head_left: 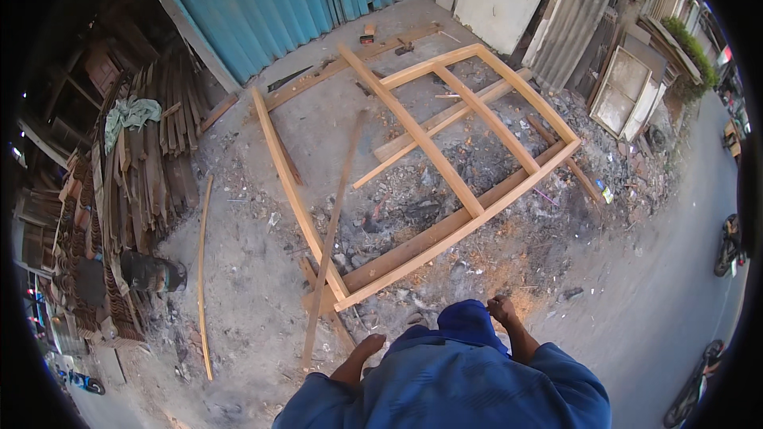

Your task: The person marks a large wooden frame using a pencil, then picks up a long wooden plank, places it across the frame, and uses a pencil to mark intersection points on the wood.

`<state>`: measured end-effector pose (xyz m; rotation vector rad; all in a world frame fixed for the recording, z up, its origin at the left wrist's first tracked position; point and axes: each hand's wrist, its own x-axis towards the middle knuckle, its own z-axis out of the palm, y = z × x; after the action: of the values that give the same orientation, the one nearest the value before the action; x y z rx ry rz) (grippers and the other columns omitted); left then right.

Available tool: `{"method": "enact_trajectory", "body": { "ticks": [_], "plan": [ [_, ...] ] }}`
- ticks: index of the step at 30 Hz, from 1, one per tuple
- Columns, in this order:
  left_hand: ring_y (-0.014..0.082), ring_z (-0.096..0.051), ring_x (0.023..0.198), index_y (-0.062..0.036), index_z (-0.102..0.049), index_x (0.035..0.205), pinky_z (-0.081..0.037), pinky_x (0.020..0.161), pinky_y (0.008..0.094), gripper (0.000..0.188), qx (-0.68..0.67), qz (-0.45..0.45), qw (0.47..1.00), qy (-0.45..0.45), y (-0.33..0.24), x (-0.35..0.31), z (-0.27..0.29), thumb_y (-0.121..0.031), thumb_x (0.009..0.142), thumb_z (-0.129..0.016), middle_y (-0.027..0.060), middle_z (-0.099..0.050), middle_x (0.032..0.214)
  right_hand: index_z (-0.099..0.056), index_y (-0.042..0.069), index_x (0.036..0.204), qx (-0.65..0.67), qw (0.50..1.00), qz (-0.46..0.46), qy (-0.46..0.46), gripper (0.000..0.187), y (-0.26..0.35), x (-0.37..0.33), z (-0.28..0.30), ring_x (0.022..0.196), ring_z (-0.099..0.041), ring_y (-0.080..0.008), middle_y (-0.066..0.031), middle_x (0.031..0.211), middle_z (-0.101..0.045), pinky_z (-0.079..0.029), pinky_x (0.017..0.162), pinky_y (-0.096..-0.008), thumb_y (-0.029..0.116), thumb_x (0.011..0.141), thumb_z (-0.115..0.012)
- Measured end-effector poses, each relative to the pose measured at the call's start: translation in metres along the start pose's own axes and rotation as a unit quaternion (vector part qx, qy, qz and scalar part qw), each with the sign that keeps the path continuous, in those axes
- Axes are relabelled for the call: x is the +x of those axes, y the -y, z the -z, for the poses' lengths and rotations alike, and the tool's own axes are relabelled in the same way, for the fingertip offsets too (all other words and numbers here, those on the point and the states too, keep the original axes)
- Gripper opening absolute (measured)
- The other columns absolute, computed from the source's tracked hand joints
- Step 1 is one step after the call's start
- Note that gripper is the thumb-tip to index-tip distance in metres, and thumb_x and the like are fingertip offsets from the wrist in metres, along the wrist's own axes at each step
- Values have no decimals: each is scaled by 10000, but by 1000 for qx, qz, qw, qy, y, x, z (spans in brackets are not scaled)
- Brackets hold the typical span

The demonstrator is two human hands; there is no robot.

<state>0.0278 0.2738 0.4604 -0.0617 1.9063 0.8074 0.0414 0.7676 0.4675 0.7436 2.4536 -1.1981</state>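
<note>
A large light-wood frame [413, 264] lies on the ground ahead of me, with crosspieces [424, 143] joining its long sides. A thin dark slat [340, 214] runs across its left part. My left hand [370, 344] hangs low at my side, below the frame's near left corner; its fingers are mostly hidden. My right hand [502, 311] is curled closed beside a bunched dark blue cloth [470, 322] at my front. Whether it grips the cloth's edge cannot be seen. Neither hand touches the frame.
Old boards [155, 167] are stacked at left, a green cloth [131, 119] on top. A loose wooden strip [204, 270] lies left of the frame. A blue corrugated door [254, 8] stands behind. At right, panels [624, 87] lean beside a road [675, 246] with motorbikes.
</note>
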Motion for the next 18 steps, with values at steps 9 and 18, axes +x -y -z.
{"method": "enact_trajectory", "body": {
  "ticks": [9, 18],
  "plan": [
    [433, -689, 891, 40, -717, 944, -541, 833, 502, 437, 56, -59, 986, -145, -17, 14, 50, -377, 892, -597, 283, -709, 939, -707, -29, 888, -10, 996, -85, 29, 274, -26, -15, 24, 586, -645, -188, -124, 691, -688, -499, 512, -345, 241, 864, -669],
    [237, -690, 681, -76, -742, 809, -551, 670, 395, 190, 25, -11, 985, -169, -149, 87, 13, -244, 807, -651, 114, -719, 739, -695, -31, 916, 108, 980, -153, 68, 264, -75, 36, 94, 617, -675, -200, -124, 767, -722, -516, 506, -333, 231, 889, -671]
  ]
}}
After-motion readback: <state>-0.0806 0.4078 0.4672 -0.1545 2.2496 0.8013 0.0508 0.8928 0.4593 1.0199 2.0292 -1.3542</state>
